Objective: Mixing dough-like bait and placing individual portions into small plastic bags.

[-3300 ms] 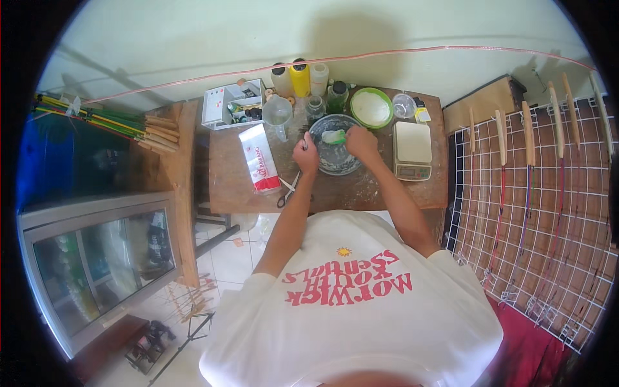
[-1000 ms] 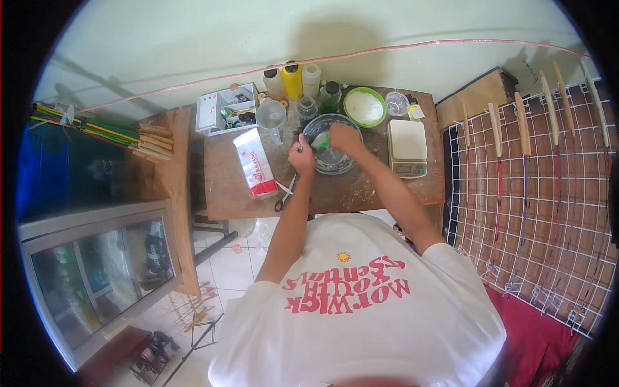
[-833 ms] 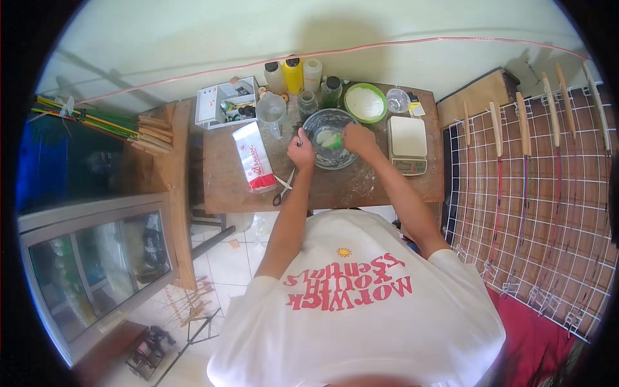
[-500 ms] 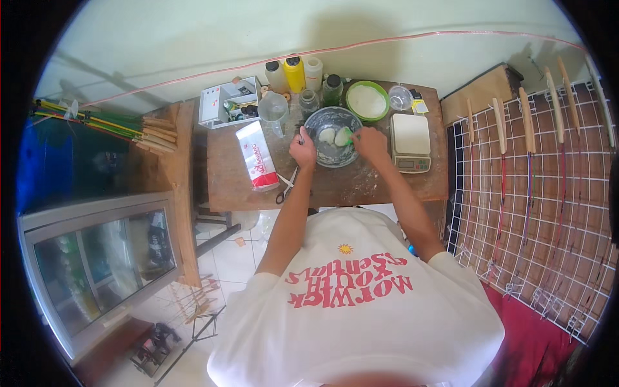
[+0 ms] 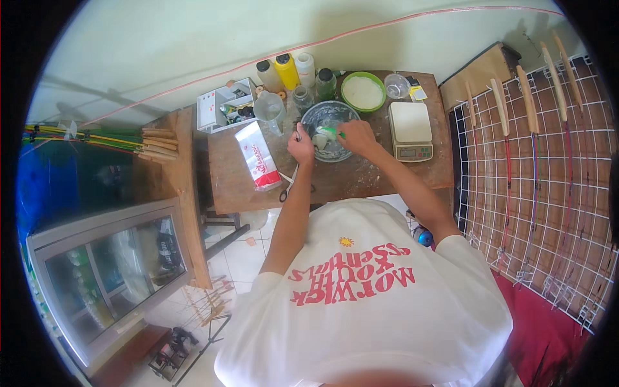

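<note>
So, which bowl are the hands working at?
The grey bowl, nearest the person: left hand at its rim, right hand holding a green tool inside it. Neither hand touches the green bowl or the clear tub.

Two hands [image 5: 359, 137], one spatula [image 5: 329, 131], one bowl [image 5: 331, 115], one dish [image 5: 362, 92], three bottles [image 5: 286, 71], two jars [image 5: 325, 84], one jug [image 5: 269, 111], one bag [image 5: 258, 158] and one scale [image 5: 411, 124] are showing.
</note>
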Demonstrator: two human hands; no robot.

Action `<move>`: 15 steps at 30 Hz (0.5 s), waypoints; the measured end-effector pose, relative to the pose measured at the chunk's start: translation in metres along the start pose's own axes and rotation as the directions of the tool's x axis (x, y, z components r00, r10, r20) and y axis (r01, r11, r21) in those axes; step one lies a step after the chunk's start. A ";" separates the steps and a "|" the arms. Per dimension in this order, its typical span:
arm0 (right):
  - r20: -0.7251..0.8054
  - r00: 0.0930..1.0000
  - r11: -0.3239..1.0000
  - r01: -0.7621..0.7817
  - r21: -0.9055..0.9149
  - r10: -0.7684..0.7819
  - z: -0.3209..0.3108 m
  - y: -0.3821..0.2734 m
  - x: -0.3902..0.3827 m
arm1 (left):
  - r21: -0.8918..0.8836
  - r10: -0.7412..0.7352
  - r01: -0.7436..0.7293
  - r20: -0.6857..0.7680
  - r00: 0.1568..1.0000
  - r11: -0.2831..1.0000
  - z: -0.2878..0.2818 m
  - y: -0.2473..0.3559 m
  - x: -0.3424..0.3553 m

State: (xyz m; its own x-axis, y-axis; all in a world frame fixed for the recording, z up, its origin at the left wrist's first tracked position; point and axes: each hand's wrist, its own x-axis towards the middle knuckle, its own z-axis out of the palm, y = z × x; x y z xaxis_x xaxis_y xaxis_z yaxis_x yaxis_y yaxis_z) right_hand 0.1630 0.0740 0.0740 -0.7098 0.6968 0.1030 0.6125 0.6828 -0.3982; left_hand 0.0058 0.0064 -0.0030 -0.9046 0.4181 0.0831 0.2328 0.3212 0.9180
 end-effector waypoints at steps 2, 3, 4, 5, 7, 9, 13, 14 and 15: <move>0.010 1.000 1.000 0.006 0.016 -0.006 -0.010 -0.015 -0.010 | -0.037 -0.023 0.023 0.007 1.000 0.999 0.001 -0.014 0.004; 0.024 1.000 1.000 0.018 0.022 -0.019 -0.016 -0.024 -0.013 | -0.080 -0.039 0.040 0.013 0.999 0.996 0.001 -0.021 0.005; 0.033 0.999 1.000 0.020 0.024 -0.021 -0.019 -0.027 -0.017 | -0.080 -0.040 0.042 0.024 0.999 0.996 0.002 -0.018 0.003; 0.035 0.999 1.000 0.011 0.021 -0.012 -0.016 -0.030 -0.020 | -0.108 -0.069 0.072 0.035 0.997 0.992 0.003 -0.015 0.002; 0.104 0.995 1.000 0.004 -0.028 -0.001 -0.008 -0.041 -0.021 | -0.133 -0.101 0.106 0.044 0.994 0.985 0.003 -0.014 0.001; 0.103 0.995 0.998 0.002 -0.064 0.004 0.010 -0.045 -0.021 | -0.180 -0.115 0.125 0.064 0.991 0.976 0.004 -0.018 0.003; 0.080 0.993 0.994 -0.079 -0.077 0.085 0.033 -0.042 -0.013 | -0.171 -0.095 0.103 0.052 0.994 0.980 0.008 -0.016 0.003; 0.083 0.993 0.994 -0.074 -0.077 0.080 0.032 -0.041 -0.007 | -0.167 -0.084 0.091 0.052 0.995 0.982 0.009 -0.016 0.004; 0.102 0.987 0.990 -0.113 -0.080 0.121 0.030 -0.039 0.000 | -0.164 -0.070 0.078 0.053 0.996 0.983 0.009 -0.015 0.004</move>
State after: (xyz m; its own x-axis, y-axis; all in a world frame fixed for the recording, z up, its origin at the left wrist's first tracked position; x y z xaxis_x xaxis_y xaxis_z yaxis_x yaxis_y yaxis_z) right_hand 0.1287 0.0407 0.0623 -0.6621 0.7484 -0.0393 0.7148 0.6149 -0.3331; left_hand 0.0021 0.0106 -0.0199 -0.8983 0.4393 -0.0027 0.0996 0.2095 0.9727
